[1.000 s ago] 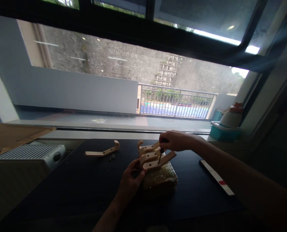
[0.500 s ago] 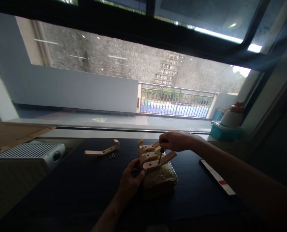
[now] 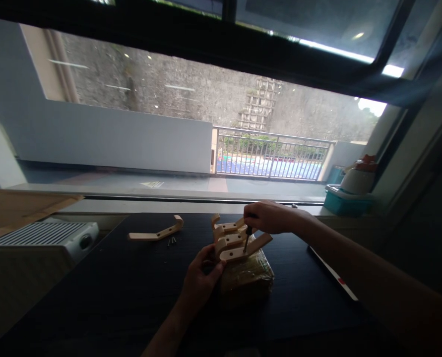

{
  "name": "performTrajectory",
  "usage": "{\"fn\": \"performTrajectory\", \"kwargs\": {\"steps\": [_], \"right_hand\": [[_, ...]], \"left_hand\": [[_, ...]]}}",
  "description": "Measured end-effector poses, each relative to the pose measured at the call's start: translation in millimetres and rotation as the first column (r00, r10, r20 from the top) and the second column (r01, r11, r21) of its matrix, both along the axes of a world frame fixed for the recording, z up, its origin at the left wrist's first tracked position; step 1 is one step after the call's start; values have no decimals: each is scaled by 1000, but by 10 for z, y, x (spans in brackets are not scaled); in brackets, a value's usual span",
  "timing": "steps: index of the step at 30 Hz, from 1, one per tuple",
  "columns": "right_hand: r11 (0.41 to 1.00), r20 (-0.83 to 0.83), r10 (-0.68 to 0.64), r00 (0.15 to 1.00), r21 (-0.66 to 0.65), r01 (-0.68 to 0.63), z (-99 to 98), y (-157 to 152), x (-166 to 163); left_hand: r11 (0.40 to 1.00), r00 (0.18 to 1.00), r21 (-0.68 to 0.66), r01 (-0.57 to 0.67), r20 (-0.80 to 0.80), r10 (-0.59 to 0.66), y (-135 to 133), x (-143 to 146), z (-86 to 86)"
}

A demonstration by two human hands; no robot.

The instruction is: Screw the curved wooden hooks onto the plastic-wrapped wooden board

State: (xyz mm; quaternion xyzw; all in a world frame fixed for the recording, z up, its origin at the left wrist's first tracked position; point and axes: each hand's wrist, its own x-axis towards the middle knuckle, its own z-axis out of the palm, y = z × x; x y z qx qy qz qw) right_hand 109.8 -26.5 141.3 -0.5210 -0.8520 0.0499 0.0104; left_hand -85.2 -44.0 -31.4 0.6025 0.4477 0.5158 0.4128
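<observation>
My right hand (image 3: 263, 217) is closed around the handle of a screwdriver (image 3: 247, 240). Its shaft stands nearly upright, the tip at a hole in the nearest wooden hook (image 3: 238, 253). My left hand (image 3: 204, 271) grips the curled left end of that hook between thumb and fingers. Two more wooden hooks, a middle one (image 3: 232, 239) and a far one (image 3: 228, 227), lie behind it on a block wrapped in shiny clear film (image 3: 248, 275). A loose wooden hook (image 3: 157, 236) rests on the dark table to the left, with several screws (image 3: 172, 241) beside it.
The dark table (image 3: 131, 292) stands below a wide window. At left are a white radiator (image 3: 45, 232) and brown cardboard (image 3: 27, 207). A flat white object with a red mark (image 3: 334, 274) lies under my right forearm. A teal box (image 3: 345, 199) sits on the right of the sill.
The view has shifted very slightly. Both hands, the screwdriver and the hooks keep nearly the same places; my right hand has moved a hair to the left.
</observation>
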Motion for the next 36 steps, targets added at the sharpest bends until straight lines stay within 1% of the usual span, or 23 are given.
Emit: {"fn": "performTrajectory", "kwargs": {"steps": [4,9,13,15,17,22,30,34,36], "right_hand": [[998,1,-2,1000,56,2,-53,22,17],[998,4,-16,1000,65,16,35,-41,-20],[997,-7,23,1000,74,-22,78,-73,-19],[996,-7,49,999,70,-48,53,-58,-4],[995,-14,48,999,83,-47,8,-32,11],[993,-15,-18,1000,114,19,-56,-6,13],[998,-27,-10,1000,67,12,83,-75,5],[996,-51,54,997,70,-50,22,-55,31],[995,-75,53,996,87,-46,-26,-49,33]], "left_hand": [[1000,1000,18,11,2,-11,7,-2,3],[1000,1000,12,8,-19,-8,17,-10,-25],[1000,1000,21,19,-14,-18,24,-5,-50],[1000,1000,13,13,-12,-13,24,-2,-49],[1000,1000,4,11,-15,-11,21,0,-35],[1000,1000,-4,4,-16,-4,10,3,9],[1000,1000,-5,9,0,-9,-6,-10,14],[1000,1000,-14,-1,5,1,-9,-9,19],[1000,1000,-5,-8,1,8,-1,-6,11]]}}
